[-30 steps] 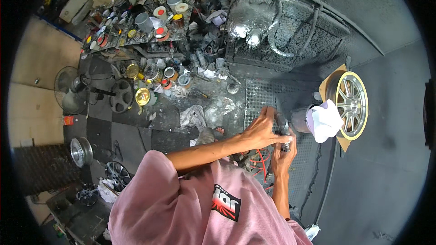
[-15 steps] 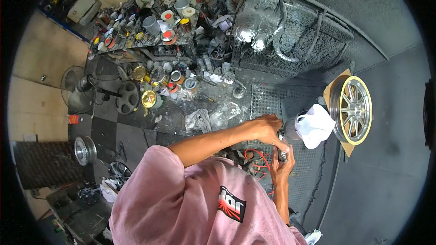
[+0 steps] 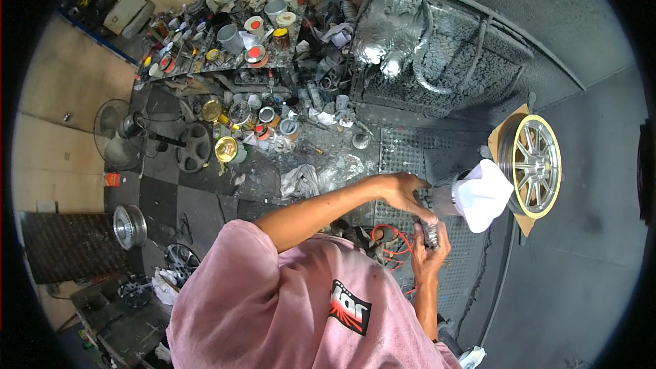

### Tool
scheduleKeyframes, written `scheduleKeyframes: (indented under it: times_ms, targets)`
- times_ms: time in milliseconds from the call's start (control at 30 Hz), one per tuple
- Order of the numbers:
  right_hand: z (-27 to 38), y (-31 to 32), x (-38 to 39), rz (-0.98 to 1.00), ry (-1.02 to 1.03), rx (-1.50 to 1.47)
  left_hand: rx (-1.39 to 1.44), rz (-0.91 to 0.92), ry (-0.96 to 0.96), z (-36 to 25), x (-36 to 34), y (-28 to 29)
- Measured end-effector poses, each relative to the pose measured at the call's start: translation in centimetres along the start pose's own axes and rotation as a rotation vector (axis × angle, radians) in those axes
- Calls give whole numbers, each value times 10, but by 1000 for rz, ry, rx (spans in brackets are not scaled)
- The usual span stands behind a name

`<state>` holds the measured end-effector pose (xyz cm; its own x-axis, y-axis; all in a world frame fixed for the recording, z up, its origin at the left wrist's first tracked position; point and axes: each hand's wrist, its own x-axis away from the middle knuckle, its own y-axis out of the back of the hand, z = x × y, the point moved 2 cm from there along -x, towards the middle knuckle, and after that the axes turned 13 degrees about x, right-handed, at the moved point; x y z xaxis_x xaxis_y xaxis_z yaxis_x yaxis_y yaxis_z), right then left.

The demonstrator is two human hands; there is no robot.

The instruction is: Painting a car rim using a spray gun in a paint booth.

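Note:
My right hand (image 3: 429,254) is closed around the metal body of what looks like a spray gun (image 3: 430,234). Beyond it, a grey cup (image 3: 444,199) leans toward the right, with a white paper cone (image 3: 484,196) at its far end. My left hand (image 3: 402,193) is spread beside the cup, its fingers apart and one digit reaching down to the metal body. Whether that fingertip touches the metal is hard to tell. To the right of the cone stands a multi-spoke wheel rim (image 3: 535,166) with a masked yellowish lip, set against brown cardboard (image 3: 525,224).
A red hose (image 3: 388,236) coils below my hands. Paint cans (image 3: 229,150) and a crumpled rag (image 3: 299,182) lie on the floor at left. Behind them a cluttered bench (image 3: 225,61) holds cups and tins. A pedestal fan (image 3: 123,133) and loose rims (image 3: 130,227) stand far left.
The cup and white cone have shifted slightly right, closer to the wheel rim. My left hand's fingers have spread and come away from the cup side. My right hand still grips the metal body.

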<state>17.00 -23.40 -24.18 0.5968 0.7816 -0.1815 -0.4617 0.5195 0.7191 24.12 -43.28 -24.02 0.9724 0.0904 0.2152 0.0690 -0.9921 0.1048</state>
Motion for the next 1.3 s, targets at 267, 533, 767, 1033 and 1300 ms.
scheduleKeyframes:
  times_ms: [267,533,767,1033,1300]
  targets:
    - [25,80,-42,49,-179,-514,1007,169,62,-42,34,23]
    - [32,168,-88,-22,114,-731,995,317,-420,-145,31,1]
    - [9,195,-111,93,185,-925,994,195,-631,-186,23,-23]
    - [-9,191,-108,66,221,-1111,996,-2,-626,-199,22,-46]
    - [-8,186,-112,-70,173,-1117,877,-43,-656,-201,21,-50]
